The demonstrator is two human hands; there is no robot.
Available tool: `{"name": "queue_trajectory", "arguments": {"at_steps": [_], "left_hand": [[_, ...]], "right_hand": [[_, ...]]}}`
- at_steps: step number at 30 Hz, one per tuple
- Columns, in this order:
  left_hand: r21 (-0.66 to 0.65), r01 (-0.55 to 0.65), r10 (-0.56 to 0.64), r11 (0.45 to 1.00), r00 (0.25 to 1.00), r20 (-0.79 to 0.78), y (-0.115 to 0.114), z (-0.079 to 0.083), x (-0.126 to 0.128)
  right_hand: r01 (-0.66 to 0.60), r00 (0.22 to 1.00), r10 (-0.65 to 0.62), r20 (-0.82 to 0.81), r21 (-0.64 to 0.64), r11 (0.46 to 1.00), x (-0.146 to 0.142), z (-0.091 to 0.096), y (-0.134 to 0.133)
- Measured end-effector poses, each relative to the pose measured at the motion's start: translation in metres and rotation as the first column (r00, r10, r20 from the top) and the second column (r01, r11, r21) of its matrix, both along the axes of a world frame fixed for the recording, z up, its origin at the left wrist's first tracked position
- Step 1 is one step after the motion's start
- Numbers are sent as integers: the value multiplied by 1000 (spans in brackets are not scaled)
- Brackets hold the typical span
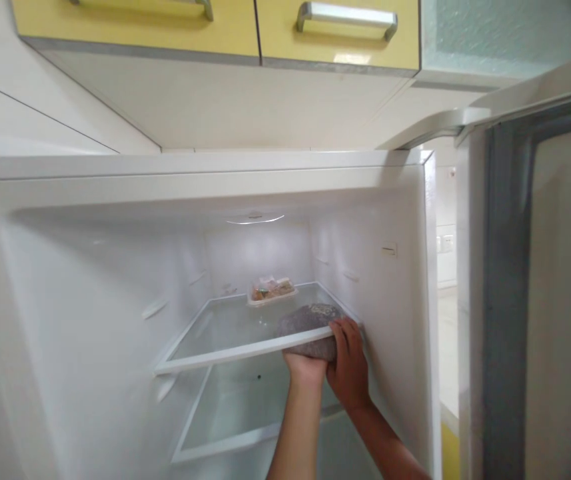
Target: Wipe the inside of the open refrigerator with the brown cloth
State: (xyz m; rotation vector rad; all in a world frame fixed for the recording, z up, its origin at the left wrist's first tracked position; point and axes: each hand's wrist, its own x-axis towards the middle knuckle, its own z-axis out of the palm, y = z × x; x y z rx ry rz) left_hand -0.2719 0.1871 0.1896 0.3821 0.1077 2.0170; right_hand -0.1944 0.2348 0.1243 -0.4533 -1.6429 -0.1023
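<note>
A grey cloth [310, 349] is bunched against the underside of the upper glass shelf [225, 351] in an open fridge, near its front right corner. Part of the cloth shows through the glass, with a pale pattern on it. My left hand [306, 367] reaches up from below, palm under the cloth, its fingers hidden by it. Beside it, my right hand [350, 357] has its fingers curled over the shelf's white front rim, touching the cloth's right side.
A clear food tray [272, 291] stands at the back of the upper shelf. Below is a lower shelf [225, 445]. The fridge door [510, 300] stands open at the right. Yellow cupboards [335, 40] with metal handles hang above.
</note>
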Motion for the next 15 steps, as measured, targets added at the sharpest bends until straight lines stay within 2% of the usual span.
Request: {"name": "queue_trajectory", "arguments": {"at_steps": [3,6,8,11,13,15], "left_hand": [[37,-103,101,994,993,56,-34,-4,-14],[68,-264,255,962,960,114,-73,-8,-43],[111,-405,391,907,911,128,-98,-7,-66],[121,-604,595,788,797,106,-129,-2,-97],[104,-673,671,732,739,65,-142,2,-113],[87,-703,705,706,709,3,-147,4,-125]], "right_hand": [[6,1000,-6,14,-6,1000,1,0,-2],[31,999,-31,26,-11,999,0,0,-3],[47,999,-46,29,-11,999,-1,0,-4],[57,998,-57,27,-16,998,-1,0,-4],[53,998,-52,40,-18,998,0,1,-4],[53,997,-52,54,-22,998,0,1,-4]]}}
